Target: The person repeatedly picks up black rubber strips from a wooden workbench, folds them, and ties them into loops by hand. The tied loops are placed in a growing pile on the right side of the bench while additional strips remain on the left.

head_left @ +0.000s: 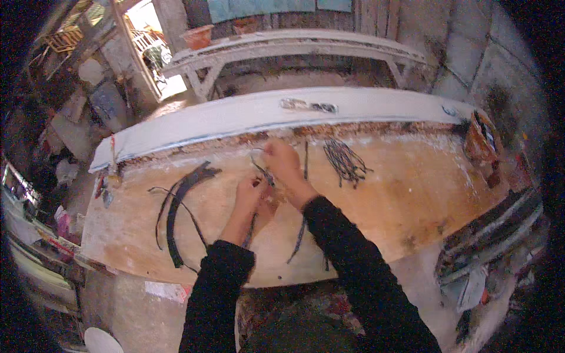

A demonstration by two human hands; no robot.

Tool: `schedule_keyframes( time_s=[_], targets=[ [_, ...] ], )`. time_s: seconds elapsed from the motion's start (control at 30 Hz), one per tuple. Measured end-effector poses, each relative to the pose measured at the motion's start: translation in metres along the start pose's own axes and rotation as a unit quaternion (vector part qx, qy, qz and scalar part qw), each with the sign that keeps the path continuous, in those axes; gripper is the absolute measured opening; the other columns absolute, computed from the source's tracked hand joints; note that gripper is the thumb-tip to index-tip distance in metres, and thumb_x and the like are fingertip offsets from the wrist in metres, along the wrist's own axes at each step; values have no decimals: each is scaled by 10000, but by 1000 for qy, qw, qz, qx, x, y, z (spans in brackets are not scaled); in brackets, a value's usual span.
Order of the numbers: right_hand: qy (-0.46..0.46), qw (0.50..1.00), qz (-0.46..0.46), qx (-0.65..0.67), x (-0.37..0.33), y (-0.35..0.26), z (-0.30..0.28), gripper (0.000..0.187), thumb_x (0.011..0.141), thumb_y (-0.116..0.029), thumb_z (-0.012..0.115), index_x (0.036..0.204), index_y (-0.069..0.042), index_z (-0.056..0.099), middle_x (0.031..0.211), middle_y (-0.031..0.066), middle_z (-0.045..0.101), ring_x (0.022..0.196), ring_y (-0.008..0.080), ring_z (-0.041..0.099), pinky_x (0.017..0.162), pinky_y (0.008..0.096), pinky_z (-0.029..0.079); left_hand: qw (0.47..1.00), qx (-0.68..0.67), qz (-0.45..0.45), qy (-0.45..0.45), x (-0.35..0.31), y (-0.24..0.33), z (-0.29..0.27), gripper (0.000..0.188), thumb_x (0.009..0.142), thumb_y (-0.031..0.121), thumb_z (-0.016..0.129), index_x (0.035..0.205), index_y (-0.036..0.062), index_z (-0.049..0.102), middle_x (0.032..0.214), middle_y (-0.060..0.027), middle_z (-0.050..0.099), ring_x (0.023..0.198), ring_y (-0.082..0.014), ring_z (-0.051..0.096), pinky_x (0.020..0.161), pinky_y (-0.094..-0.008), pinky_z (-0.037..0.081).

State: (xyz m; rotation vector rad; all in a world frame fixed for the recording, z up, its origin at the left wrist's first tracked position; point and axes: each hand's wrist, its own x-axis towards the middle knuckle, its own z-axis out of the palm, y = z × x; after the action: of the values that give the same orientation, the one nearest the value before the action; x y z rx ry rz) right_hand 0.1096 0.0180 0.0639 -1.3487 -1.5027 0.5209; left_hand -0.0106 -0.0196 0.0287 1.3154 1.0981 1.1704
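Over the middle of the wooden tabletop my two hands work close together on a thin dark strip (pixel 264 169). My left hand (pixel 250 193) is closed round it, and part of the strip hangs below that hand. Just beyond and to the right, my right hand (pixel 283 162) pinches the strip near its upper end; the fingertips are blurred. To the left lies a curved bundle of dark strips (pixel 172 220) with loose thin ones beside it. A single dark strip (pixel 301 226) runs along the table under my right forearm. Farther right sits a looped heap of dark cords (pixel 346 162).
A long white board (pixel 235 120) spans the table's far edge, with small objects (pixel 309 106) on it. At the right end stands a brown bag (pixel 482 141). Behind is a whitish bench (pixel 294 48) bearing orange-brown pots (pixel 198 37). An open doorway shows at the far left.
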Motion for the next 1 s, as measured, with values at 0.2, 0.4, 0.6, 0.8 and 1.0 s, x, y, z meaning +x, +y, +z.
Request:
schedule_keyframes(
  time_s=[0.2, 0.4, 0.6, 0.8, 1.0],
  targets=[
    [62, 941, -150, -296, 27, -48, 73, 115, 692, -112, 548, 631, -101, 645, 674, 127, 625, 656, 272, 626, 527, 406, 472, 970, -237, -15, 58, -50, 75, 8, 179, 825, 196, 577, 959, 77, 573, 791, -11, 590, 641, -89, 545, 528, -216, 429],
    [-63, 927, -42, -367, 35, -120, 103, 150, 731, -144, 580, 827, -117, 693, 784, 37, 643, 724, 211, 632, 500, 411, 502, 959, -272, -2, 78, -59, 40, -28, 176, 831, 200, 576, 959, 79, 571, 805, -11, 590, 669, -86, 547, 547, -216, 437],
    [-93, 942, -15, -322, 40, -113, 99, 158, 772, -123, 561, 863, -94, 687, 853, 66, 650, 776, 212, 640, 541, 361, 527, 953, -293, -13, 73, -54, 27, -35, 174, 836, 204, 575, 958, 80, 568, 819, -11, 590, 698, -83, 549, 566, -217, 445],
    [-94, 943, -22, -320, 23, -124, 65, 151, 764, -96, 546, 839, -66, 673, 835, 111, 635, 780, 260, 643, 597, 353, 531, 943, -327, -8, 54, -24, 14, -40, 171, 842, 209, 575, 958, 82, 566, 833, -10, 589, 726, -80, 550, 585, -218, 454],
    [-66, 947, -109, -293, 18, -99, 35, 116, 744, -88, 531, 813, -32, 606, 934, 169, 577, 767, 321, 624, 626, 394, 515, 959, -284, 21, 8, -4, 14, -26, 169, 848, 213, 574, 958, 84, 564, 846, -10, 589, 754, -76, 552, 604, -218, 462]
  ],
)
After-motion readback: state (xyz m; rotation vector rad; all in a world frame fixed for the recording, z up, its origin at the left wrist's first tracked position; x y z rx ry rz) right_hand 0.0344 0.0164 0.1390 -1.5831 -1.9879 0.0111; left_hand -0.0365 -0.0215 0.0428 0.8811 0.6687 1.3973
